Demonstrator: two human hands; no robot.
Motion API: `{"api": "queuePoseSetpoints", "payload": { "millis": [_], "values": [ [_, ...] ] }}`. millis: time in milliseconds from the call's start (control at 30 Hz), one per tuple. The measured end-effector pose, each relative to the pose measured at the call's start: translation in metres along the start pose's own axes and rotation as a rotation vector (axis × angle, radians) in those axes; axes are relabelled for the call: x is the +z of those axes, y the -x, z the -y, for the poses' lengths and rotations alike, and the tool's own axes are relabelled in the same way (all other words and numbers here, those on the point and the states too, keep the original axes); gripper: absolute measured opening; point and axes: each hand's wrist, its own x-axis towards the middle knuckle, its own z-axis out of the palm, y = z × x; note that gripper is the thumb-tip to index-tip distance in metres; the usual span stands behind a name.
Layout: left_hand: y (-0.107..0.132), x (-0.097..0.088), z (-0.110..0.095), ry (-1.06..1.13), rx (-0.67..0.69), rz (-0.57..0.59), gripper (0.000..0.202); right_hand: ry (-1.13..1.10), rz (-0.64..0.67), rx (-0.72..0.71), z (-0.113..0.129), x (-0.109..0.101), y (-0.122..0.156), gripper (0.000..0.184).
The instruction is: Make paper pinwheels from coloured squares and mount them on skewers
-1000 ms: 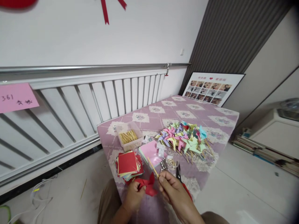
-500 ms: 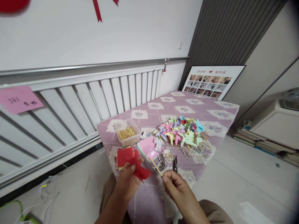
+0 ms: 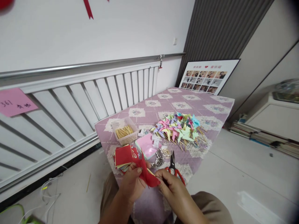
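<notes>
My left hand pinches a red paper pinwheel with folded blades above the table's near edge. My right hand is closed on a thin wooden stick, which now lies against the red paper and is partly hidden behind its blades. Just past my left hand sits a stack of cut paper squares, red on top. Scissors with red handles lie partly behind my right hand. Small shiny metal pieces are heaped beside a small round tub of short pale pieces.
A clear plastic box of wooden sticks stands at the table's left. A pile of pastel pinwheels is to the right, with pink paper sheets between. The radiator borders the table, and a photo board leans at its far end.
My right hand has moved left, bringing the stick up to the red pinwheel in my left hand. More of the scissors shows. The view has shifted slightly.
</notes>
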Motion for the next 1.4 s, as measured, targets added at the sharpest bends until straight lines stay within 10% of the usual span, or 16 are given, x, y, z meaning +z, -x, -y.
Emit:
{"api": "queuePoseSetpoints", "payload": {
  "millis": [733,1400],
  "values": [
    [0.009,-0.010,-0.002,-0.135,-0.031,0.127,0.029,-0.472,0.059,0.130,0.034,0.016,0.006,0.015],
    [0.011,0.001,-0.010,-0.199,0.052,0.096,0.044,-0.421,0.018,0.091,0.047,0.021,0.005,0.014]
  ]
}}
